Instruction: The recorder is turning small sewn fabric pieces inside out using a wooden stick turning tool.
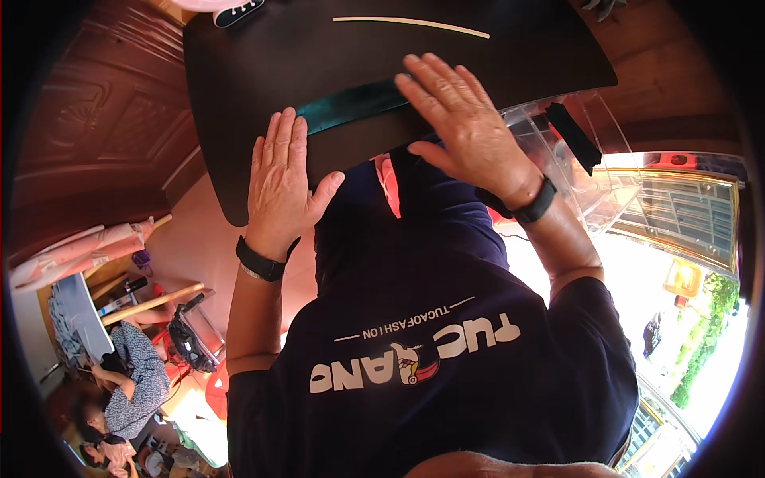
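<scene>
Both my hands lie flat, palms down, on a large black sheet [263, 72] with rounded corners. My left hand [279, 179] presses near the sheet's lower left edge, fingers together and thumb spread. My right hand [462, 127] rests farther up and to the right, fingers apart. A dark green strip [351, 107] lies on the sheet between the hands, its right end hidden under my right fingers. A thin cream strip [410, 25] lies near the sheet's far edge. Each wrist wears a black band. Neither hand grips anything.
A clear plastic piece [582, 159] with a black strip [574, 135] juts out under the sheet at the right. Carved dark wood panels [96, 119] fill the left. Another person [127, 390] sits at the lower left by a stool [191, 334]. A bright window with buildings is at the right.
</scene>
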{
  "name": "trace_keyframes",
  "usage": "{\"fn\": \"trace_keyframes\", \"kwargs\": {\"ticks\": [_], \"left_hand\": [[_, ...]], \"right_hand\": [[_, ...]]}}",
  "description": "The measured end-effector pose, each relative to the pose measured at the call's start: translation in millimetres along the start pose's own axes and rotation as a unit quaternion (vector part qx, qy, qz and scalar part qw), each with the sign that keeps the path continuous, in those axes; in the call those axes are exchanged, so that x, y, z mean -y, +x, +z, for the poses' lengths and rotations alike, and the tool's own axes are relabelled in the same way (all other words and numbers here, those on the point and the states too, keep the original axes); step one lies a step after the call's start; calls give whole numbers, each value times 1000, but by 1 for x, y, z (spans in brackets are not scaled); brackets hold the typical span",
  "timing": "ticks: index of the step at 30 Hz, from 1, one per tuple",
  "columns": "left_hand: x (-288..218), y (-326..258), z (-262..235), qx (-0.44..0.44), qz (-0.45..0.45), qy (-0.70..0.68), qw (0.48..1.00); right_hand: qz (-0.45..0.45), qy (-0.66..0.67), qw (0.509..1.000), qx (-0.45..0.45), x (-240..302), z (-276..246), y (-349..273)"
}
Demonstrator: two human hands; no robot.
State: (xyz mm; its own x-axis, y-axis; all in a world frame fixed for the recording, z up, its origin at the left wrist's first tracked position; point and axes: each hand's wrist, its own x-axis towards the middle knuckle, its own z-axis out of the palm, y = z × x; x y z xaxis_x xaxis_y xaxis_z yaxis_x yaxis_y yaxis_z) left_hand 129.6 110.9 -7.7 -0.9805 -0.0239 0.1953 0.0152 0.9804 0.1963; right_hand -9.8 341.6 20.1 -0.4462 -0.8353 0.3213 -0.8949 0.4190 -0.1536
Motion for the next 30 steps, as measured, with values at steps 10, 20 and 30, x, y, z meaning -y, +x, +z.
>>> {"fn": "trace_keyframes", "kwargs": {"ticks": [10,20,30], "left_hand": [[-6,-5,-1,-99,8,-4,995],[-26,7,11,-114,58,-35,991],[-42,24,14,-104,74,-31,991]], "right_hand": [[-53,69,996,-25,-2,33,-10],[-81,45,990,-106,-16,40,-19],[-43,49,992,-108,-14,36,-12]]}}
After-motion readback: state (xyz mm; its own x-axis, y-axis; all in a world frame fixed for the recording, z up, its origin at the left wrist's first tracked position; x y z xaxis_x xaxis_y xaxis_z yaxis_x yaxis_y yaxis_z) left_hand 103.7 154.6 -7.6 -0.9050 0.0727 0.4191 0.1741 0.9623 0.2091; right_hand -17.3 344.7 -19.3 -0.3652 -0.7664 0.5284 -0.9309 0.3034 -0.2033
